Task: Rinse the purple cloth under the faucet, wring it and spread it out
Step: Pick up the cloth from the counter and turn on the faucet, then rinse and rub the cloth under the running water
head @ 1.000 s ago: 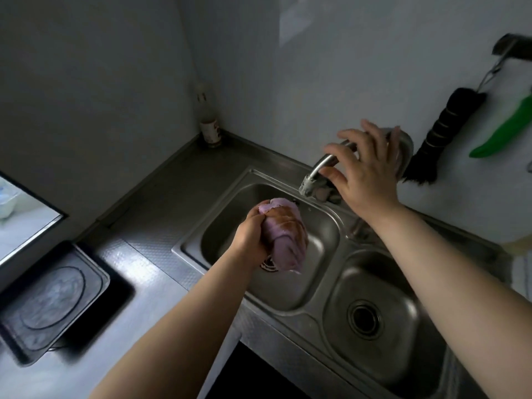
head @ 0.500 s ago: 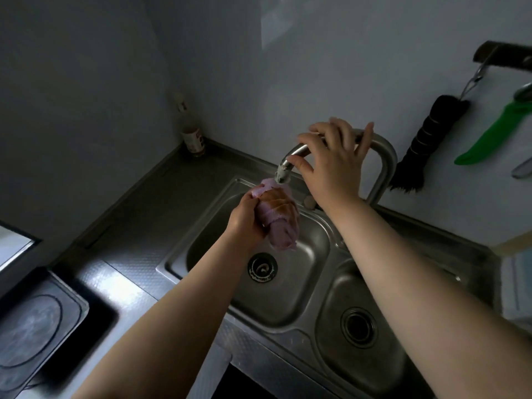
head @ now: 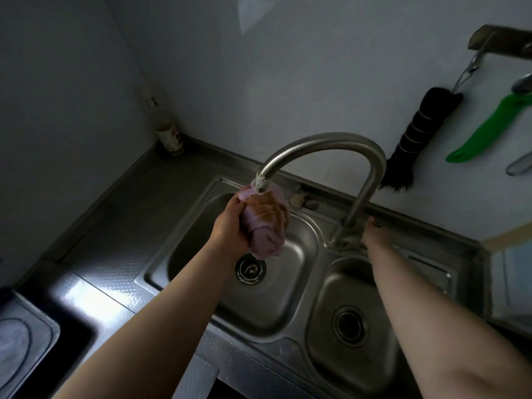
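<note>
My left hand [head: 230,226] grips the purple cloth [head: 266,237], bunched into a wad with an orange-brown patch on it. The wad's top touches the spout of the curved steel faucet [head: 331,139], above the left basin [head: 288,298] and its drain. I see no clear stream of water. My right hand [head: 372,233] is down at the faucet's base, behind the upright pipe. Its fingers are partly hidden there, and I cannot tell what they hold.
The right basin [head: 331,289] lies under my right forearm. A small bottle [head: 169,136] stands in the back corner. A black brush [head: 417,139] and a green tool [head: 489,131] hang on the wall. A cooktop [head: 23,341] sits at the lower left.
My right hand left the faucet's arch and dropped to its base. The spout has swung over the left basin, and the cloth now sits right under it.
</note>
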`<action>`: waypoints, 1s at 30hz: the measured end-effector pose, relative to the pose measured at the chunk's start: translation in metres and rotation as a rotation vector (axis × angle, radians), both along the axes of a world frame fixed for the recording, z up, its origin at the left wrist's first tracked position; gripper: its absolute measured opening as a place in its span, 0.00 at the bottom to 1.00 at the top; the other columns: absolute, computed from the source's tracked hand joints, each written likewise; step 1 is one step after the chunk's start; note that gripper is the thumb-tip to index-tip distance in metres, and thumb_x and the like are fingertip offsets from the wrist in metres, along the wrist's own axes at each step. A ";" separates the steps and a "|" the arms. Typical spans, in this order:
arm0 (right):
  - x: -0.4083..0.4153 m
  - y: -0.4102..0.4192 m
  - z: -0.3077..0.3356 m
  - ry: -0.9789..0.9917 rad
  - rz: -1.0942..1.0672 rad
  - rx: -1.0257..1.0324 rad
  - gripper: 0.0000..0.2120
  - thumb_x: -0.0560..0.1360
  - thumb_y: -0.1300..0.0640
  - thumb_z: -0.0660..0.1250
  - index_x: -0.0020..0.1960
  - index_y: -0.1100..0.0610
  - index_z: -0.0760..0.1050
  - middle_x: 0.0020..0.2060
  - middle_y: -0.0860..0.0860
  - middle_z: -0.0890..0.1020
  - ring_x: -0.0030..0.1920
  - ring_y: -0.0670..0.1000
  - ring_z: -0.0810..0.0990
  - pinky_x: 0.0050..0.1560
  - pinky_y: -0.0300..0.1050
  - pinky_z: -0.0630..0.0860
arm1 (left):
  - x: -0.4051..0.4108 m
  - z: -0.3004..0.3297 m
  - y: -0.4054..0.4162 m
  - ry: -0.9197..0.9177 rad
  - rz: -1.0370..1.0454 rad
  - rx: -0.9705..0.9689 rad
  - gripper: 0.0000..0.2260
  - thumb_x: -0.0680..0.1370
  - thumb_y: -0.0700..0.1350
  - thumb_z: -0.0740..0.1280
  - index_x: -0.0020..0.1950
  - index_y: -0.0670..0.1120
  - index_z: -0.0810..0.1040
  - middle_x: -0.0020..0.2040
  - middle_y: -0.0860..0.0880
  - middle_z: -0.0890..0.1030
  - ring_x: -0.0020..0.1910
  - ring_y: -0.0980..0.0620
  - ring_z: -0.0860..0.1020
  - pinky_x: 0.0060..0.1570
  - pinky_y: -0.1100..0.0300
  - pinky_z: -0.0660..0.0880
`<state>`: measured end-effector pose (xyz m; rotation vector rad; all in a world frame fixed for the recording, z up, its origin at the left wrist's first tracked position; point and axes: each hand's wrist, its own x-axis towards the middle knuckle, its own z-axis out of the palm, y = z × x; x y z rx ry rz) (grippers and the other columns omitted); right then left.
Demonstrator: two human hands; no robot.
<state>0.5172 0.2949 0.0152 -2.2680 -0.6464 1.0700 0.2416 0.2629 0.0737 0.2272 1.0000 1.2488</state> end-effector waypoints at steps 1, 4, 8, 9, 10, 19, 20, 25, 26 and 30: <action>0.003 0.002 -0.003 -0.013 0.015 -0.009 0.29 0.81 0.45 0.50 0.64 0.68 0.71 0.63 0.67 0.75 0.63 0.64 0.74 0.64 0.53 0.70 | 0.000 -0.001 0.001 0.001 -0.003 0.002 0.12 0.81 0.43 0.57 0.58 0.47 0.77 0.58 0.40 0.80 0.55 0.42 0.80 0.50 0.48 0.79; 0.007 -0.004 -0.009 -0.069 0.060 0.017 0.27 0.81 0.46 0.50 0.62 0.67 0.73 0.62 0.66 0.76 0.63 0.65 0.74 0.62 0.53 0.69 | -0.001 -0.007 0.003 -0.011 -0.016 -0.006 0.12 0.81 0.43 0.56 0.58 0.47 0.77 0.56 0.41 0.81 0.51 0.43 0.82 0.48 0.49 0.80; 0.021 -0.004 -0.044 -0.001 0.023 0.088 0.26 0.76 0.36 0.50 0.47 0.55 0.76 0.54 0.63 0.81 0.54 0.65 0.79 0.57 0.64 0.76 | 0.002 -0.011 0.004 -0.032 -0.034 0.009 0.13 0.81 0.43 0.56 0.61 0.46 0.76 0.56 0.40 0.81 0.54 0.42 0.81 0.55 0.45 0.77; 0.030 0.000 -0.060 -0.006 0.025 0.084 0.25 0.76 0.36 0.50 0.46 0.53 0.75 0.54 0.63 0.81 0.54 0.65 0.79 0.56 0.65 0.76 | 0.002 -0.011 0.004 -0.034 -0.044 0.015 0.14 0.81 0.43 0.55 0.62 0.46 0.76 0.58 0.40 0.81 0.56 0.41 0.80 0.59 0.43 0.75; 0.034 0.004 -0.066 -0.004 0.038 0.066 0.25 0.75 0.35 0.50 0.47 0.53 0.76 0.54 0.63 0.81 0.54 0.65 0.79 0.56 0.65 0.76 | 0.003 -0.012 0.004 -0.031 -0.055 0.018 0.14 0.81 0.43 0.55 0.63 0.46 0.75 0.59 0.40 0.80 0.58 0.40 0.79 0.61 0.41 0.74; -0.060 -0.036 -0.005 0.209 0.046 0.017 0.14 0.77 0.57 0.59 0.54 0.65 0.76 0.48 0.59 0.80 0.40 0.53 0.76 0.43 0.45 0.73 | -0.008 -0.011 0.004 0.015 -0.093 -0.003 0.18 0.81 0.46 0.56 0.69 0.41 0.70 0.62 0.37 0.77 0.58 0.41 0.78 0.54 0.48 0.78; -0.080 -0.037 0.001 0.259 0.094 0.141 0.12 0.78 0.58 0.59 0.56 0.61 0.77 0.47 0.56 0.81 0.40 0.51 0.76 0.42 0.43 0.72 | -0.009 -0.009 0.004 0.025 -0.113 -0.018 0.18 0.81 0.46 0.57 0.67 0.40 0.72 0.61 0.37 0.78 0.57 0.42 0.79 0.54 0.49 0.78; -0.133 -0.011 0.044 0.154 0.871 0.404 0.15 0.75 0.55 0.62 0.60 0.44 0.73 0.55 0.48 0.81 0.55 0.52 0.80 0.57 0.53 0.76 | -0.018 -0.001 0.007 0.056 -0.187 -0.043 0.18 0.80 0.50 0.59 0.61 0.38 0.75 0.54 0.39 0.81 0.52 0.45 0.81 0.52 0.53 0.79; -0.133 -0.009 0.047 0.056 0.933 0.374 0.12 0.74 0.53 0.62 0.56 0.44 0.74 0.52 0.50 0.83 0.52 0.53 0.82 0.55 0.55 0.78 | -0.022 -0.001 0.008 0.053 -0.186 -0.022 0.19 0.80 0.50 0.60 0.62 0.38 0.74 0.56 0.38 0.80 0.54 0.44 0.80 0.54 0.51 0.78; -0.123 -0.006 0.059 -0.319 1.021 0.373 0.11 0.77 0.48 0.62 0.46 0.54 0.77 0.40 0.53 0.82 0.40 0.54 0.79 0.39 0.44 0.71 | -0.043 0.000 0.007 0.371 -0.304 0.142 0.12 0.77 0.47 0.66 0.56 0.42 0.76 0.50 0.42 0.80 0.46 0.51 0.81 0.48 0.56 0.80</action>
